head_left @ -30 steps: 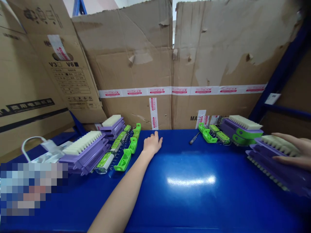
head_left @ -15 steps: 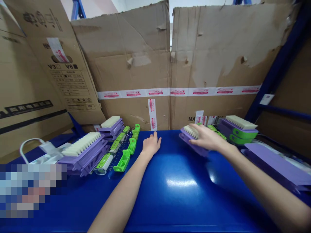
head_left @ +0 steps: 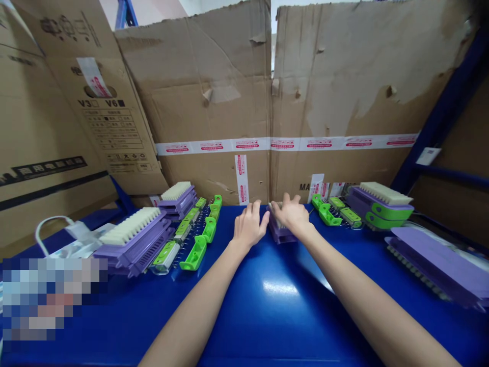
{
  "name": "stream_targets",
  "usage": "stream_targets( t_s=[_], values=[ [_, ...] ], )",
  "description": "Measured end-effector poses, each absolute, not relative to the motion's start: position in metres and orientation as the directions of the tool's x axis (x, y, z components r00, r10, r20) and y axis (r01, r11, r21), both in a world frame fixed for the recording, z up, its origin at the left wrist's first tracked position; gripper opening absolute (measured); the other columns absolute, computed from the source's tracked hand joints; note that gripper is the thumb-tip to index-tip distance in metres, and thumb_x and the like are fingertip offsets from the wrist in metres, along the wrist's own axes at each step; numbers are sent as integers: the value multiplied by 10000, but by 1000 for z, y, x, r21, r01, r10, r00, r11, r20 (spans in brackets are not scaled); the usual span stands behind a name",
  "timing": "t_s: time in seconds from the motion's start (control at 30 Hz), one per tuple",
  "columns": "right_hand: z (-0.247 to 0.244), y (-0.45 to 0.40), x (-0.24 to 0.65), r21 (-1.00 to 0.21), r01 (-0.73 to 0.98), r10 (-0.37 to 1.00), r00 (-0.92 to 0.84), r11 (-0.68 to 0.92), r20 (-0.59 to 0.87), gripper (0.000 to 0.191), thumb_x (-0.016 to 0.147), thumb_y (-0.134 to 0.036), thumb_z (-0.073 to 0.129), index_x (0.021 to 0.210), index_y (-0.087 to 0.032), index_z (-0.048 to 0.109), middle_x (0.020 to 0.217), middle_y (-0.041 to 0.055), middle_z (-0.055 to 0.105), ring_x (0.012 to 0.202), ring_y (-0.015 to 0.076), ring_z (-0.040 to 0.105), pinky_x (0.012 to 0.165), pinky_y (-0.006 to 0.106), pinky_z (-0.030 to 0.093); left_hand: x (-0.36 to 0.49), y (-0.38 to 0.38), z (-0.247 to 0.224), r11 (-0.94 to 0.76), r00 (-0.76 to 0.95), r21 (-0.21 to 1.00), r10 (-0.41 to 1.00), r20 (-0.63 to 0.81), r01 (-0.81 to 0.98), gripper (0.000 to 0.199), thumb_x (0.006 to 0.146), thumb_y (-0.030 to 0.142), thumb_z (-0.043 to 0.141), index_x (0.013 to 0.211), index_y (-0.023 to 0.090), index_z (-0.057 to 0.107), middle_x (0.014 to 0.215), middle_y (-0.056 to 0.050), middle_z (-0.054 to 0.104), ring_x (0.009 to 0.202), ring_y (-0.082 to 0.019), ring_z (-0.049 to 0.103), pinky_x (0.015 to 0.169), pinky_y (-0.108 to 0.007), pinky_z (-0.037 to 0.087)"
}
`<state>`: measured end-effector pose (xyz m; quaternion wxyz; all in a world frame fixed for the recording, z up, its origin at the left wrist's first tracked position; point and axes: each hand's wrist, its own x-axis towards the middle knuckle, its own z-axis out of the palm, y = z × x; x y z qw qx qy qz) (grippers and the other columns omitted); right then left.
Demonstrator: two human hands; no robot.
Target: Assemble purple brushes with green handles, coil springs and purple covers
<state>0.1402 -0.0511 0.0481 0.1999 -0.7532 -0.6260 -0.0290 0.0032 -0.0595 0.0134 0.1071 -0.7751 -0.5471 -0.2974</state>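
The right hand (head_left: pixel 292 216) is grasping a purple plastic brush head with cream bristles (head_left: pixel 283 234) from above, fingers spread over it, while the left hand (head_left: pixel 249 224) is just left of that brush head, half open with nothing in its grasp. Left of the brush head, bright green plastic caps (head_left: pixel 194 253) and stacked purple brush pieces (head_left: pixel 133 239) sit on the glossy blue table (head_left: pixel 282 321); right of it lie more green caps (head_left: pixel 329 214) and a purple slab with bristles underneath (head_left: pixel 439 265).

blue table (head_left: pixel 282 326) | purple bristled parts (head_left: pixel 133 239), green pieces (head_left: pixel 194 253), white power strip (head_left: pixel 72 248)
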Motion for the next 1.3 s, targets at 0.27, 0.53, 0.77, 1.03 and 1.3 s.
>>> stream_targets(
  t_s=[0.27, 0.53, 0.77, 1.03, 1.3],
  values=[
    [53, -56, 169, -271, 961, 907, 163, -57, 389, 505, 915, -493, 257, 1242, -182, 484, 1072, 165, 621, 917, 300, 634, 741, 385, 458, 18, -74, 21, -482, 360, 175, 810, 464, 858, 848, 676, 736, 513, 1301, 198, 314, 1142, -129, 567, 1016, -305, 587, 820, -396, 470],
    [15, -62, 201, -106, 986, 831, -48, 127, 554, 362, 919, -346, 335, 1154, -221, 580, 1066, 63, 658, 866, 210, 646, 699, 285, 467, -19, -46, 17, -574, 425, 347, 802, 419, 742, 880, 682, 576, 631, 1368, 191, 237, 1351, -155, 415, 1197, -297, 466, 964, -415, 410],
    [2, -61, 198, -73, 985, 823, -91, 158, 561, 361, 913, -330, 345, 1157, -219, 586, 1071, 66, 651, 823, 189, 649, 660, 267, 479, -46, -26, 5, -415, 213, 418, 867, 450, 808, 558, 872, 365, 418, 1354, 136, 253, 1287, -170, 471, 1194, -260, 462, 985, -427, 367],
    [9, -66, 204, -149, 983, 852, -15, 108, 523, 381, 911, -318, 330, 1181, -211, 576, 1088, 62, 647, 865, 198, 641, 715, 281, 483, -13, -46, 9, -489, 355, 221, 818, 453, 844, 805, 710, 566, 598, 1340, 169, 292, 1288, -151, 488, 1187, -306, 457, 947, -433, 363],
    [10, -65, 205, -181, 978, 862, -1, 107, 507, 378, 910, -319, 334, 1181, -215, 575, 1077, 64, 650, 844, 191, 640, 703, 273, 472, -23, -44, 11, -504, 403, 82, 769, 496, 860, 641, 724, 313, 551, 1310, 149, 351, 1270, -133, 502, 1168, -287, 443, 1021, -457, 286]
  ],
)
